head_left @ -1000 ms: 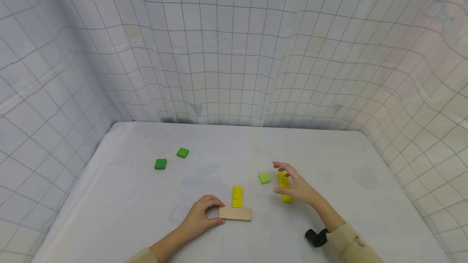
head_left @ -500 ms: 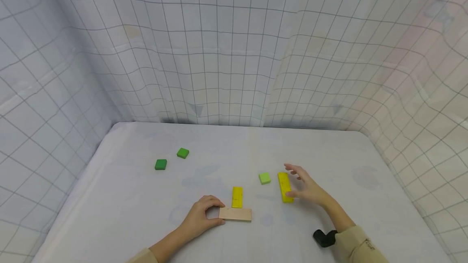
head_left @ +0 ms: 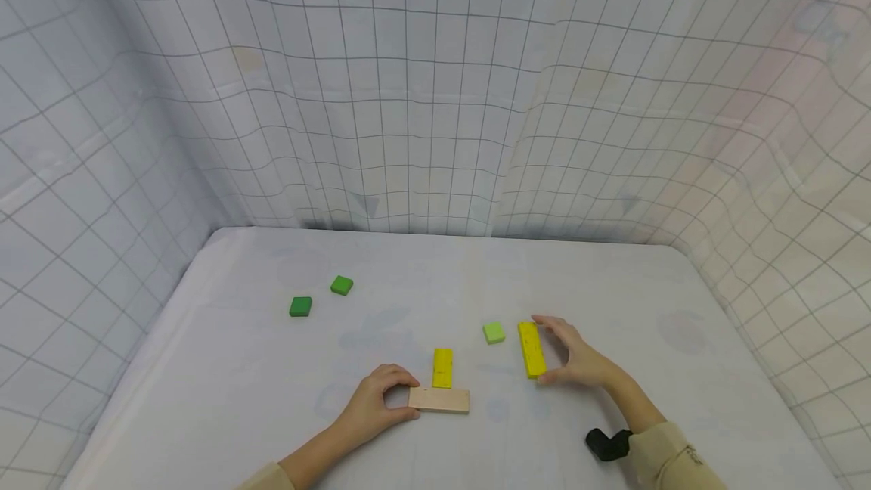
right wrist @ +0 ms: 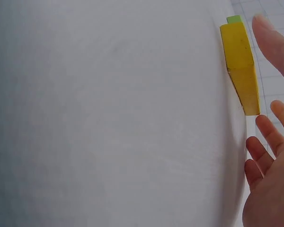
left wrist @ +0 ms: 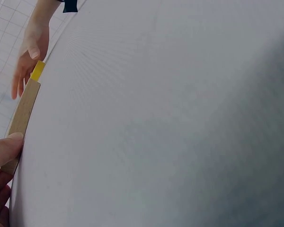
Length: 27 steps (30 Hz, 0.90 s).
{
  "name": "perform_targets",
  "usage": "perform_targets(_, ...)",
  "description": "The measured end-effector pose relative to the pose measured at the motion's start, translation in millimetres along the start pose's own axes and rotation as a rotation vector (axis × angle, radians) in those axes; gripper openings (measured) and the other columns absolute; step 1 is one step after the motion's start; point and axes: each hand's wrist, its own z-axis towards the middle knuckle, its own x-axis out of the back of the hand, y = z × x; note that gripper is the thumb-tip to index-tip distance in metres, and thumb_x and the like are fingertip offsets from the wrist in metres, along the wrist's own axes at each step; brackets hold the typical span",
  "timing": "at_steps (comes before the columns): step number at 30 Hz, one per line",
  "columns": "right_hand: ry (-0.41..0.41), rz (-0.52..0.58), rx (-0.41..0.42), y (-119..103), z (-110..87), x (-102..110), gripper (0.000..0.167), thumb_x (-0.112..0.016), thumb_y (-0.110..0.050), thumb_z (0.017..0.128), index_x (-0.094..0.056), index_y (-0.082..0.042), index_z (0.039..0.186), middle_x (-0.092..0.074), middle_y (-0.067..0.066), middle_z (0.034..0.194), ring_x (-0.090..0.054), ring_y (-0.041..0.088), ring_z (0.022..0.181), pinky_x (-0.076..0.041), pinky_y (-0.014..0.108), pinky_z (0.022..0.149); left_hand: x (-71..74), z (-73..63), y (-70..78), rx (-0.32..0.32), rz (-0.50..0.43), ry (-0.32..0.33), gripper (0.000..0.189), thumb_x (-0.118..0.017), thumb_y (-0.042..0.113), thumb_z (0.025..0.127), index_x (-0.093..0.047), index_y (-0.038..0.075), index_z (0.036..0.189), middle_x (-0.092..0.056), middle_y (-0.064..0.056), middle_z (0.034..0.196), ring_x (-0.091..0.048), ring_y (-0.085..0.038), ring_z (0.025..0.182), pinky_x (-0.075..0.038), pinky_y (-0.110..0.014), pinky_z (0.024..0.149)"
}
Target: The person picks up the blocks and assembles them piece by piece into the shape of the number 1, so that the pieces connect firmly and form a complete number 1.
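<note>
In the head view my left hand (head_left: 373, 403) pinches the left end of a plain wooden block (head_left: 438, 400) between thumb and fingers; the left wrist view shows the thumb (left wrist: 7, 150) on that block. A yellow block (head_left: 442, 367) lies just behind it, end towards the wood. My right hand (head_left: 574, 358) is at the right of a second, longer-looking yellow block (head_left: 532, 350). Its thumb and fingers are spread near the block's two ends. A gap shows between this hand and the yellow block (right wrist: 239, 52) in the right wrist view.
A small light green block (head_left: 493, 333) lies left of the right-hand yellow block. Two darker green blocks (head_left: 301, 306) (head_left: 342, 285) are at the back left of the white table (head_left: 224, 369). A black elbow-shaped piece (head_left: 608, 445) is beside the right sleeve. Grid-patterned curtains surround the table.
My right hand has shifted right from over the yellow block to its right side, and its thumb and fingers now stand near the block's ends. The left hand keeps its pinch.
</note>
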Motion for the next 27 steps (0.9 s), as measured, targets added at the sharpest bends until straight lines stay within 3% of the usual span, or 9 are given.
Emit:
perform_targets(12, -0.028, -0.020, -0.023, 3.9, -1.0, -0.8, 0.103, -0.083, -0.040, 0.061, -0.028, -0.011, 0.143, -0.027, 0.016, 0.144, -0.022, 0.038, 0.130, -0.020, 0.066, 0.098, -0.3, -0.1, 0.6, 0.017, 0.003, -0.006, 0.033, -0.081, 0.025, 0.065, -0.067, 0.019, 0.093, -0.061, 0.012, 0.095, -0.053, -0.010, 0.091, -0.046, -0.027, 0.082)
perform_targets(27, -0.044, -0.076, -0.046, 5.8, 1.0, -2.1, 0.102, -0.081, -0.042, 0.063, -0.026, -0.009, 0.143, -0.027, 0.020, 0.143, -0.022, 0.041, 0.129, -0.021, 0.066, 0.097, 0.1, 0.1, 2.3, 0.030, 0.001, -0.008, 0.033, -0.082, 0.023, 0.065, -0.067, 0.018, 0.093, -0.061, 0.012, 0.096, -0.052, -0.010, 0.091, -0.046, -0.028, 0.082)
